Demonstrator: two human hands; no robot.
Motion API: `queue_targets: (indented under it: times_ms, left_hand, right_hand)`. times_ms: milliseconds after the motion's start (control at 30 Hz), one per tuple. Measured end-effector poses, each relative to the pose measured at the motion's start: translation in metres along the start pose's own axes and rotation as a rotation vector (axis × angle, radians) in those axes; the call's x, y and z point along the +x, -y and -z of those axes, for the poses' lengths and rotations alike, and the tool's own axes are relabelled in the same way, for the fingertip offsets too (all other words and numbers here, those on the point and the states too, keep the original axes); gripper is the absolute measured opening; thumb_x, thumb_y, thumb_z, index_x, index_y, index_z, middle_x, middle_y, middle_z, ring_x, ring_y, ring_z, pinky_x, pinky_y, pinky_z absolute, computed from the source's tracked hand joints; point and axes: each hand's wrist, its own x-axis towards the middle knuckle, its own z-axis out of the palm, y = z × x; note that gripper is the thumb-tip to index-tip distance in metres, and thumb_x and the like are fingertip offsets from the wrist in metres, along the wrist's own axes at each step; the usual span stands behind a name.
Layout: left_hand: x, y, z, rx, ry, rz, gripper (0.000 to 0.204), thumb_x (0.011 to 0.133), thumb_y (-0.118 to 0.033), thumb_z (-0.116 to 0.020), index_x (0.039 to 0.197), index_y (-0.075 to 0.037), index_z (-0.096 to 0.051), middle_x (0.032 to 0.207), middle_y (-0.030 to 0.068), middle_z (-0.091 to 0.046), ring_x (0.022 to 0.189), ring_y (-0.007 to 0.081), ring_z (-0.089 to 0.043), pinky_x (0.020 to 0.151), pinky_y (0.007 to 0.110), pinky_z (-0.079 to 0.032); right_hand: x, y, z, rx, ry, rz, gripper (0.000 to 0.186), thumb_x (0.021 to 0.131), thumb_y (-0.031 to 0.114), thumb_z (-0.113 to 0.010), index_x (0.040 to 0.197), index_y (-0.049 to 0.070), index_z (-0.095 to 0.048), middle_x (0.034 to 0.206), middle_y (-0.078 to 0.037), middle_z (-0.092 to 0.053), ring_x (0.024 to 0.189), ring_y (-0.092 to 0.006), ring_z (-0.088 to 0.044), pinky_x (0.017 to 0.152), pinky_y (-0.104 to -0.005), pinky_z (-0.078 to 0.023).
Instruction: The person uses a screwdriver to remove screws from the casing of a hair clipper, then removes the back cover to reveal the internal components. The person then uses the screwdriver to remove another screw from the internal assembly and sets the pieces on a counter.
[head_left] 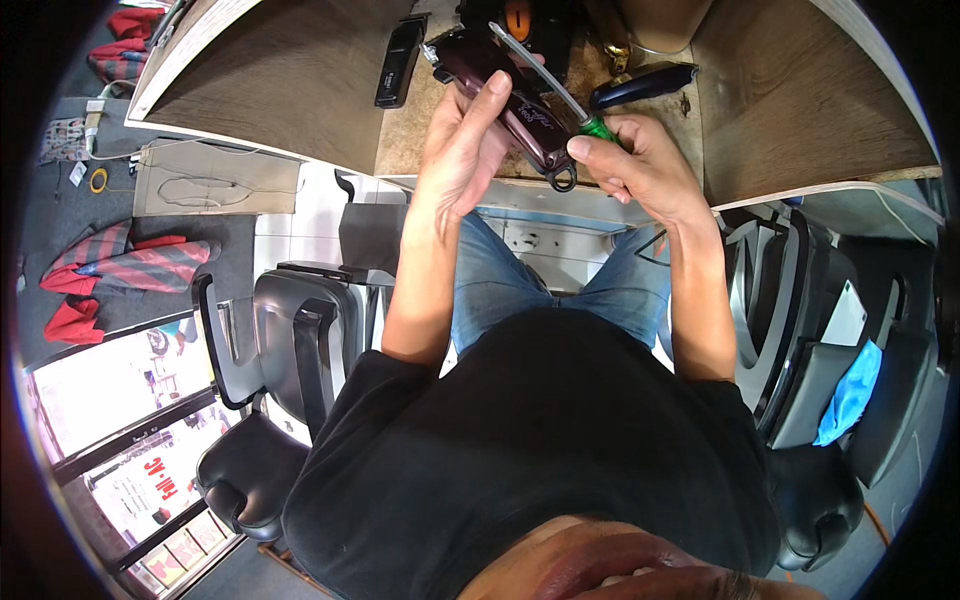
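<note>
In my left hand (pixel 465 145) lies a dark maroon hair clipper (pixel 515 110), its blade end pointing up and left and a hanging loop at its lower end. The thumb rests along the clipper's side. My right hand (pixel 640 165) grips a screwdriver (pixel 545 75) by its green handle, much of which the fingers hide. The metal shaft slants up and left over the clipper, with its tip near the blade end. Whether shaft and clipper touch, I cannot tell. Fingers of the right hand are close to the clipper's loop end.
On the worn shelf (pixel 400 135) beyond my hands lie a slim black trimmer (pixel 402 62) and a dark blue clipper (pixel 642 86). Wooden side panels (pixel 270 75) flank it. Black padded chairs (pixel 300 330) stand left and right; a blue cloth (pixel 850 393) hangs on the right one.
</note>
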Motion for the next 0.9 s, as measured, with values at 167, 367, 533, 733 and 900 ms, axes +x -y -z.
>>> queue_targets:
  times_ms: [167, 367, 533, 733, 900]
  left_hand:
    - [-0.007, 0.001, 0.006, 0.044, 0.044, 0.026, 0.049, 0.107, -0.021, -0.062, 0.149, -0.005, -0.044, 0.136, 0.0168, -0.063, 0.123, 0.0277, -0.063, 0.106, 0.048, -0.052]
    - [-0.013, 0.003, 0.009, 0.000, 0.079, 0.044, 0.064, 0.102, -0.010, -0.067, 0.156, -0.009, -0.033, 0.128, 0.0190, -0.066, 0.121, 0.0297, -0.066, 0.102, 0.048, -0.057]
    - [-0.011, 0.008, 0.015, -0.074, 0.078, 0.051, 0.079, 0.099, -0.007, -0.071, 0.162, -0.015, -0.023, 0.122, 0.0206, -0.068, 0.116, 0.0312, -0.070, 0.097, 0.047, -0.061]
    - [0.002, 0.013, 0.032, -0.077, 0.103, -0.018, 0.072, 0.105, -0.017, -0.063, 0.163, -0.014, -0.022, 0.124, 0.0214, -0.066, 0.118, 0.0351, -0.068, 0.100, 0.052, -0.058]
    - [0.010, 0.015, 0.029, 0.019, -0.024, -0.125, 0.049, 0.105, -0.016, -0.064, 0.148, -0.010, -0.041, 0.124, 0.0123, -0.066, 0.115, 0.0267, -0.069, 0.098, 0.049, -0.060]
  right_hand:
    - [-0.001, -0.002, 0.004, 0.009, -0.001, 0.002, 0.036, 0.098, 0.028, -0.075, 0.073, 0.010, -0.054, 0.059, 0.006, -0.045, 0.050, -0.0030, -0.039, 0.048, -0.0229, -0.031]
    - [0.003, -0.005, 0.003, -0.005, -0.024, 0.003, 0.041, 0.093, 0.039, -0.079, 0.072, 0.011, -0.059, 0.057, 0.006, -0.049, 0.050, -0.0013, -0.043, 0.046, -0.0214, -0.030]
    - [0.004, -0.002, 0.001, -0.053, -0.050, 0.015, 0.042, 0.093, 0.042, -0.080, 0.074, 0.010, -0.061, 0.057, 0.007, -0.049, 0.050, -0.0014, -0.043, 0.046, -0.0215, -0.030]
    - [0.006, 0.002, -0.009, -0.102, -0.110, 0.024, 0.040, 0.094, 0.044, -0.079, 0.083, 0.007, -0.067, 0.059, 0.008, -0.048, 0.051, -0.0012, -0.043, 0.046, -0.0219, -0.031]
    - [0.009, -0.005, -0.007, -0.061, -0.078, 0.066, 0.030, 0.103, 0.030, -0.071, 0.109, 0.002, -0.065, 0.062, 0.007, -0.045, 0.050, -0.0010, -0.037, 0.046, -0.0205, -0.028]
